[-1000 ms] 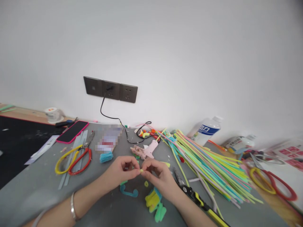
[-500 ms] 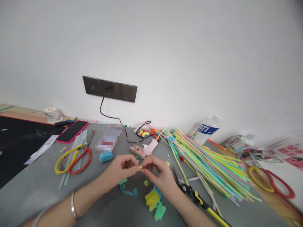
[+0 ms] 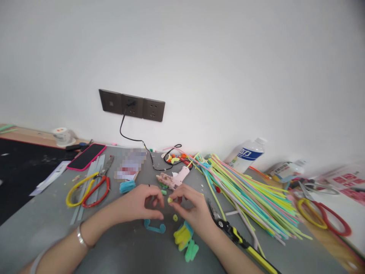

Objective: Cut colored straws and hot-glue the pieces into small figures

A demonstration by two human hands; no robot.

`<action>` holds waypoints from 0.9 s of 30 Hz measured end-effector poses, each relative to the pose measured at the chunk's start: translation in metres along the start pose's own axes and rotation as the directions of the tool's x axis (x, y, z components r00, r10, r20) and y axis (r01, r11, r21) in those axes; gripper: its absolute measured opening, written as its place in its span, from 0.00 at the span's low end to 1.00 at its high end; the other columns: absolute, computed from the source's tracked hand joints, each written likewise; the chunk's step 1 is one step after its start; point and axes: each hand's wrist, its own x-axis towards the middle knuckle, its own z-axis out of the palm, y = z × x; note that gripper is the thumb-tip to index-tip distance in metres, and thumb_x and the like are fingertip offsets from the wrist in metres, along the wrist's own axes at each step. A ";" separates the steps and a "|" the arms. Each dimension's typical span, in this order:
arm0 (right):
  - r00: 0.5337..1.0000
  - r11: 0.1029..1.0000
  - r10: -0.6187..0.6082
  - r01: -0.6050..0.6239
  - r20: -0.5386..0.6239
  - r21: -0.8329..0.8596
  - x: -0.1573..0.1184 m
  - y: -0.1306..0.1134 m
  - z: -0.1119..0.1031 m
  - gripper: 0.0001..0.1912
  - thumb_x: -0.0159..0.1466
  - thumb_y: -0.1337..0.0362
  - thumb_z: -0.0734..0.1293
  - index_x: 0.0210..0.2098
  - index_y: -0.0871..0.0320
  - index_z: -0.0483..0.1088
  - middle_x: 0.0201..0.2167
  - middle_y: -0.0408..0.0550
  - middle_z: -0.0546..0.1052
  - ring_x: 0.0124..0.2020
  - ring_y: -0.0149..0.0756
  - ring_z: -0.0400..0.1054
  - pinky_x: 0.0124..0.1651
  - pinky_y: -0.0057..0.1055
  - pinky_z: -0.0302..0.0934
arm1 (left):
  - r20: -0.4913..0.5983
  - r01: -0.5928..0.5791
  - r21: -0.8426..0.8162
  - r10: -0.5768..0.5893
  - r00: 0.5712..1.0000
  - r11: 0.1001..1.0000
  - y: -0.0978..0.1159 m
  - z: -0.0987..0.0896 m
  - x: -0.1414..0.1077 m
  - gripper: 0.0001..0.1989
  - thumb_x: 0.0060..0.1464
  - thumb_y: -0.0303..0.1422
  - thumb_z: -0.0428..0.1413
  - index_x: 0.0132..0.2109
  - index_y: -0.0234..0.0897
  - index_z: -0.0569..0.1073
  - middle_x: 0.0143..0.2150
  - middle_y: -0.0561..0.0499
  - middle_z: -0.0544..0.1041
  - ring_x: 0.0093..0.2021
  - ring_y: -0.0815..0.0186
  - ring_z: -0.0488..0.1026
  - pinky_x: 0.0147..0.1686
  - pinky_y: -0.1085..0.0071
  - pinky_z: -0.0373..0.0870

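Between the thumb and fingertips of my right hand (image 3: 189, 207) is a small yellow piece (image 3: 170, 199). My left hand (image 3: 146, 203) is just left of it, thumb and fingers apart, holding nothing. Below my left hand lies a blue fuzzy strip with curled ends (image 3: 154, 227). A small yellow-green coil (image 3: 175, 217) rests on the grey mat between the hands. Yellow bent fuzzy pieces (image 3: 182, 238) and green ones (image 3: 191, 250) lie by my right wrist. A blue bundle (image 3: 127, 186) is beyond my left hand. The pink glue gun (image 3: 181, 177) lies behind both hands.
On the left are scissors with yellow and red handles (image 3: 88, 190) and a pink-edged phone (image 3: 87, 156). To the right lie pliers (image 3: 236, 236), many coloured fuzzy stems (image 3: 253, 194), a white bottle (image 3: 246, 154) and another pair of scissors (image 3: 322, 213). A black cable (image 3: 129, 139) reaches the wall socket.
My left hand has let go of the small yellow piece, opened and drawn slightly left. The piece stays in my right hand. The view has shifted slightly.
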 end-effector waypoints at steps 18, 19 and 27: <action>0.997 0.999 0.032 -0.031 0.069 -0.021 0.001 0.000 0.000 0.02 0.63 0.67 0.70 0.33 0.56 0.72 0.28 0.44 0.73 0.30 0.35 0.66 0.36 0.30 0.61 | 0.146 -0.278 0.488 0.236 0.961 0.827 -0.004 0.024 -0.001 0.04 0.57 0.26 0.60 0.37 0.40 0.76 0.38 0.54 0.81 0.44 0.63 0.75 0.49 0.67 0.52; 0.997 0.999 0.033 -0.032 0.072 -0.025 0.001 0.000 0.001 0.02 0.63 0.67 0.70 0.33 0.56 0.72 0.28 0.44 0.73 0.30 0.35 0.66 0.35 0.30 0.60 | 0.135 -0.283 0.493 0.249 0.959 0.823 -0.005 0.024 -0.001 0.04 0.56 0.28 0.62 0.39 0.41 0.76 0.40 0.53 0.81 0.46 0.62 0.74 0.48 0.67 0.53; 0.977 0.992 0.088 -0.069 0.196 -0.103 -0.001 0.001 0.006 0.06 0.60 0.72 0.72 0.33 0.56 0.74 0.33 0.46 0.75 0.36 0.37 0.69 0.41 0.32 0.61 | 0.098 -0.197 0.561 0.172 0.980 0.804 -0.009 -0.007 -0.001 0.09 0.52 0.36 0.65 0.35 0.39 0.72 0.31 0.56 0.73 0.36 0.63 0.69 0.41 0.68 0.55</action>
